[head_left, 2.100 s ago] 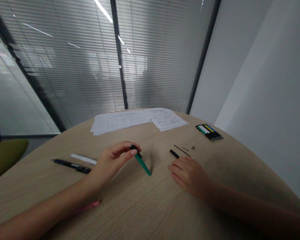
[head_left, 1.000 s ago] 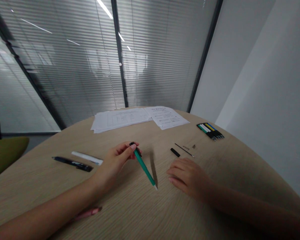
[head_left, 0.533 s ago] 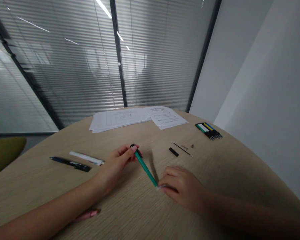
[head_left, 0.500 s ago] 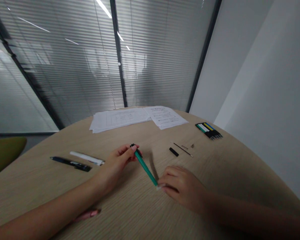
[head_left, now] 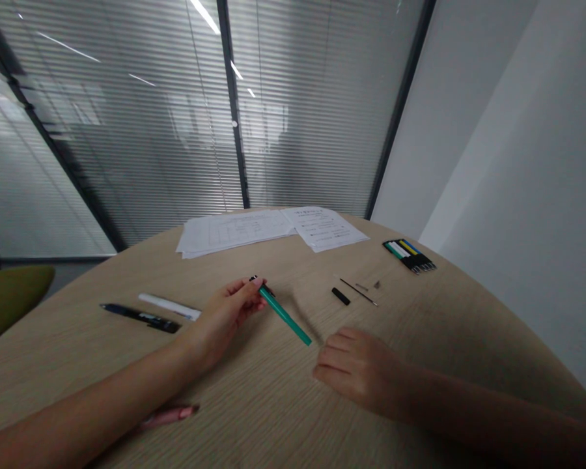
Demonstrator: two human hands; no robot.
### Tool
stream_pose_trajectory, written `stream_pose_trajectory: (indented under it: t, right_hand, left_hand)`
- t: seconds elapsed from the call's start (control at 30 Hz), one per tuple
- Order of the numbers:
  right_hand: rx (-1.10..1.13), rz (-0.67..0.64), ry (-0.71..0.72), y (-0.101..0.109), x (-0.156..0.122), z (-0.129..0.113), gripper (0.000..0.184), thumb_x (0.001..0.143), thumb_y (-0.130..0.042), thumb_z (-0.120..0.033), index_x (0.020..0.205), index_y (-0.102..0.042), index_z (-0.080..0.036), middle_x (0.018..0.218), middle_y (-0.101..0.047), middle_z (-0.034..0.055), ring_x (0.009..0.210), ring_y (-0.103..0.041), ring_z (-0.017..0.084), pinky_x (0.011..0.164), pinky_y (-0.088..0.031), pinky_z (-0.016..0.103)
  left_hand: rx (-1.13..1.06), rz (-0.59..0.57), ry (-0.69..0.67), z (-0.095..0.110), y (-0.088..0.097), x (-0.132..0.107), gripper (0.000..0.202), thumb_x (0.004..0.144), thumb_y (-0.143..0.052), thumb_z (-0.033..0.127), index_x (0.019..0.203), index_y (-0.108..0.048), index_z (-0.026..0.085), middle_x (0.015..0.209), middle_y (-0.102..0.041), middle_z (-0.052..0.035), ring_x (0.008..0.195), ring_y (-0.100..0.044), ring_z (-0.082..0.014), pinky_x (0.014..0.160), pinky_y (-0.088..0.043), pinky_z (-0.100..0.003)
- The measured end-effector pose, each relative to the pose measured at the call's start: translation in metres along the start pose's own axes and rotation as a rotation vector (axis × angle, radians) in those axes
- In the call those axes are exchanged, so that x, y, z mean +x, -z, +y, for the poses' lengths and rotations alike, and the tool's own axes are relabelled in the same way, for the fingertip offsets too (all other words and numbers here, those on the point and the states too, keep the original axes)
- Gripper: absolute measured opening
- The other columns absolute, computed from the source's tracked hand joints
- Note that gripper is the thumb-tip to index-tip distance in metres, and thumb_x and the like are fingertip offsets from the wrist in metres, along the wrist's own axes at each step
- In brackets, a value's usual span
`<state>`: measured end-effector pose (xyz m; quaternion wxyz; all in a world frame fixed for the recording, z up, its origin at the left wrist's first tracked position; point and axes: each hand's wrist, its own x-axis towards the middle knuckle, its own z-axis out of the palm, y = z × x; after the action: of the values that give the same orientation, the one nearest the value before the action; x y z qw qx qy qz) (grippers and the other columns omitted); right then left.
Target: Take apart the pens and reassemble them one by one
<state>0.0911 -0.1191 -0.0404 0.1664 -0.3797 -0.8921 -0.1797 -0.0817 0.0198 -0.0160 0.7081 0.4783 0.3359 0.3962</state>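
Head view of a light wood-grain table seen from the seated side. The left hand, at lower centre, is closed in a fingertip pinch on the black end of a green pen; held this way, the green barrel is left free and slants down to the right, towards the other hand. The right hand, at lower right, is released and holds nothing; its relaxed fingers lie just beside the pen's far end, not touching it. Upper right of the hands, a black cap and a thin black rod lie apart, with tiny parts beyond. A black pen and a white pen lie at left; papers lie at the far edge.
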Motion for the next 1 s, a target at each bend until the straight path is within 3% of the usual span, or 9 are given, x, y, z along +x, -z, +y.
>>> stream_pose_trajectory:
  t: [0.1,0.2,0.33,0.5,0.63,1.0]
  right_hand:
    - [0.01,0.054,-0.078,0.006,-0.002,-0.001,0.01,0.074,-0.048,-0.01,0.068,-0.054,-0.016,0.062,-0.057,-0.0003,0.059,-0.049,0.013,0.053,-0.034,0.027]
    - [0.118,0.249,-0.2,0.014,-0.003,-0.002,0.01,0.07,-0.047,-0.009,0.072,-0.053,-0.017,0.063,-0.058,0.0,0.058,-0.051,0.012,0.052,-0.039,0.024]
    - [0.222,0.47,-0.274,0.031,0.0,-0.002,0.024,0.071,-0.048,-0.004,0.091,-0.053,-0.016,0.067,-0.061,0.0004,0.058,-0.054,0.008,0.054,-0.044,0.019]
    - [0.311,0.527,-0.327,0.043,0.003,-0.002,0.015,0.073,-0.05,-0.005,0.082,-0.056,-0.016,0.067,-0.062,0.0024,0.06,-0.058,0.009,0.056,-0.048,0.019]
    - [0.308,0.552,-0.312,0.042,0.001,-0.002,0.013,0.074,-0.051,-0.006,0.082,-0.056,-0.016,0.067,-0.062,0.003,0.06,-0.058,0.01,0.055,-0.048,0.021]
    - [0.16,0.489,-0.221,0.039,-0.007,-0.001,0.014,0.075,-0.051,-0.007,0.085,-0.055,-0.017,0.068,-0.062,0.0016,0.064,-0.057,0.011,0.059,-0.047,0.024]
  left_hand:
    - [-0.011,0.026,0.053,0.004,-0.003,-0.002,0.016,0.077,-0.054,0.007,0.064,-0.064,0.009,0.059,-0.063,-0.0011,0.049,-0.057,-0.0059,0.051,-0.05,-0.012]
    - [-0.018,0.033,0.098,0.008,-0.007,-0.006,0.024,0.08,-0.048,0.002,0.064,-0.063,0.01,0.06,-0.064,-0.0017,0.049,-0.059,-0.0061,0.049,-0.051,-0.011]
    - [-0.026,0.008,0.142,0.009,-0.008,-0.008,0.027,0.083,-0.044,0.002,0.064,-0.062,0.01,0.061,-0.065,-0.0027,0.05,-0.061,-0.0067,0.05,-0.052,-0.01]
    - [-0.062,-0.039,0.196,0.008,-0.009,-0.011,0.027,0.085,-0.042,0.003,0.067,-0.062,0.009,0.061,-0.066,-0.0037,0.05,-0.062,-0.007,0.05,-0.053,-0.011]
    - [-0.089,-0.011,0.245,0.008,-0.012,-0.018,0.025,0.084,-0.044,0.005,0.066,-0.061,0.009,0.059,-0.066,-0.004,0.049,-0.061,-0.0069,0.049,-0.052,-0.009]
    - [-0.12,0.007,0.277,0.006,-0.011,-0.019,0.024,0.084,-0.045,0.006,0.066,-0.061,0.01,0.059,-0.065,-0.004,0.045,-0.061,-0.0067,0.047,-0.052,-0.01]
